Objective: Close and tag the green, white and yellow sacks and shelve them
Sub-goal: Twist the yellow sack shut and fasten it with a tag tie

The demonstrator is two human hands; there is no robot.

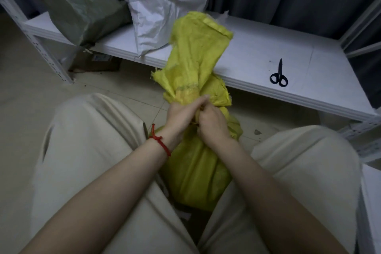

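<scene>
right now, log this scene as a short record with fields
yellow sack: not yet on the shelf, neck bunched
left hand: grips the sack's neck
right hand: grips the neck beside it
green sack: on the shelf, left
white sack: on the shelf, beside the green sack
scissors: lying on the shelf, right

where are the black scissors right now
In the head view, the black-handled scissors lie flat on the white shelf board, near its front edge, to the right of the yellow woven sack and apart from it.
</scene>
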